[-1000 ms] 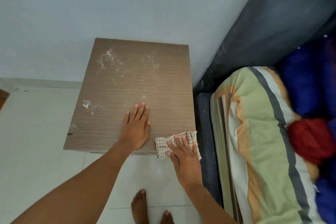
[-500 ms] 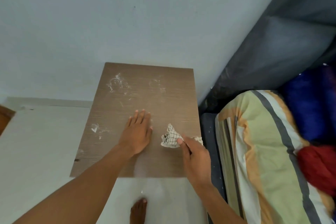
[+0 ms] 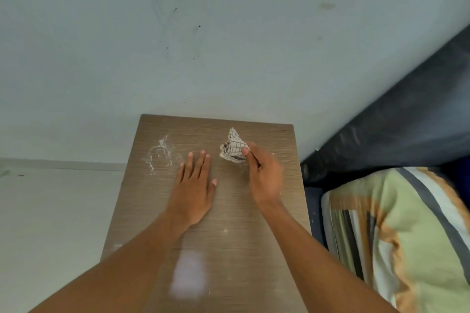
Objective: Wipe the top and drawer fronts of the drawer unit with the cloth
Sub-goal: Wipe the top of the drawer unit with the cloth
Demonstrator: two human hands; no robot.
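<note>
Our right hand (image 3: pixel 265 175) pinches the bunched cloth (image 3: pixel 232 148) at the top's (image 3: pixel 241 236) far right. The smear (image 3: pixel 159 155) lies at 9 o'clock from it; our left hand (image 3: pixel 194 190) rests flat between, fingers straight.

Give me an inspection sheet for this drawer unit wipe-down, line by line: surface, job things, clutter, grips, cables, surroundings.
Surface: wood-grain top, with white smears at its far left.
Job's things: checked cloth, bunched, at the top's far right; drawer fronts out of view.
Clutter: nothing seen.
Grips: left hand lies flat on the top, holding nothing; right hand pinches the cloth.
Cables: nothing seen.
Surroundings: grey wall behind, pale floor to the left, striped bedding to the right.
</note>
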